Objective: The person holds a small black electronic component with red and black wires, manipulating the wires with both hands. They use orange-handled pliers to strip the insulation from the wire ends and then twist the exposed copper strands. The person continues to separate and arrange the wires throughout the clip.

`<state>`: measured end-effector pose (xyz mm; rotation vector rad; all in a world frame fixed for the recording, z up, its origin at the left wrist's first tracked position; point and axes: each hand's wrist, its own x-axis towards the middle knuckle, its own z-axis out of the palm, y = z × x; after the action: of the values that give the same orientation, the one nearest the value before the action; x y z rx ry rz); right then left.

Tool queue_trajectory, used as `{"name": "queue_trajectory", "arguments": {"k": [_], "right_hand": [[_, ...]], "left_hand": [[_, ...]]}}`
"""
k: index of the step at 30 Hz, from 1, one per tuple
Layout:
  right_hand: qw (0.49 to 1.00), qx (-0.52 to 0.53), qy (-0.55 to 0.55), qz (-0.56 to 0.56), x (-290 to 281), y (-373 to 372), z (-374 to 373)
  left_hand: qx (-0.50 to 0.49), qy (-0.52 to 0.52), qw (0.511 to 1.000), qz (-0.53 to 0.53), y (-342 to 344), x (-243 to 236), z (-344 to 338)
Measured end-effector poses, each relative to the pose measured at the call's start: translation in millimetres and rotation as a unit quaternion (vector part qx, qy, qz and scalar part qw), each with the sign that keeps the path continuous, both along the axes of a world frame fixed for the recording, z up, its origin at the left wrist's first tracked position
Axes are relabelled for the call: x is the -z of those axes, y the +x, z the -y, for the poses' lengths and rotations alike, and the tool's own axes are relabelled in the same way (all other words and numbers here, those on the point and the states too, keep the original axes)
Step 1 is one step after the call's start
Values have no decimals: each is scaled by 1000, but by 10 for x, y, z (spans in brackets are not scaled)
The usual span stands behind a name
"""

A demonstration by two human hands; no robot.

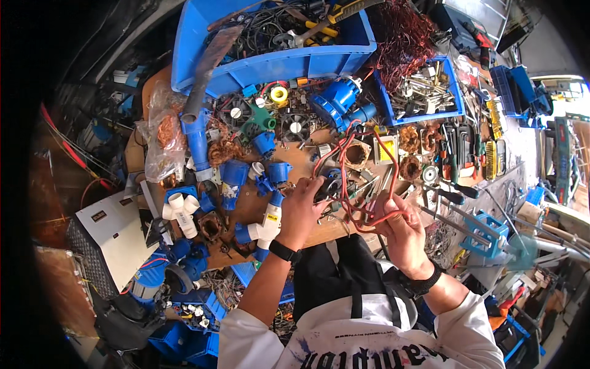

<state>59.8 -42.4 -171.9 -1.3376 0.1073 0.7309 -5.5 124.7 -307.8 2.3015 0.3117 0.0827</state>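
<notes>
right hand (402,230) clamped on a red insulated cable (382,219), thumb pressed over the loop. left hand (301,215) has its fingers curled at the near-left side of the same bundle; can't tell if they grip it or just touch. hands are apart, cable between them. cable sits above the near edge of the brown wooden bench (329,232), its loops running up toward the middle, some black wire mixed in.

just left of left hand, near edge: white-and-blue plastic branched connector (270,219). farther toward the left corner: white three-branched plastic fitting (182,215).

far edge: big blue plastic bin (270,69) full of black cables, long rusty blade (212,67) leaning across its front left. at the far right corner, a blue plastic crate (428,117) of metal pieces, dark red wire tangle (402,40) beside it. blue cylindrical plug (335,101) lies between bin and crate. black-handled screwdrivers (452,197) toward the right edge.
</notes>
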Motion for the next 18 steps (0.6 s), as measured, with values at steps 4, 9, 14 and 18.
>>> {"name": "queue_trajectory", "arguments": {"k": [4,9,14,18], "right_hand": [[999,-5,46,-27,87,-24,46],[997,10,62,-41,95,-17,32],[995,0,93,-44,126,-58,26],[994,-20,94,-44,104,-48,20]], "left_hand": [[-20,-35,999,36,-94,34,43],[-92,-60,988,109,-163,-113,136],[-214,-13,970,112,-213,-28,192],[-219,-252,942,-17,-314,172,289]]}}
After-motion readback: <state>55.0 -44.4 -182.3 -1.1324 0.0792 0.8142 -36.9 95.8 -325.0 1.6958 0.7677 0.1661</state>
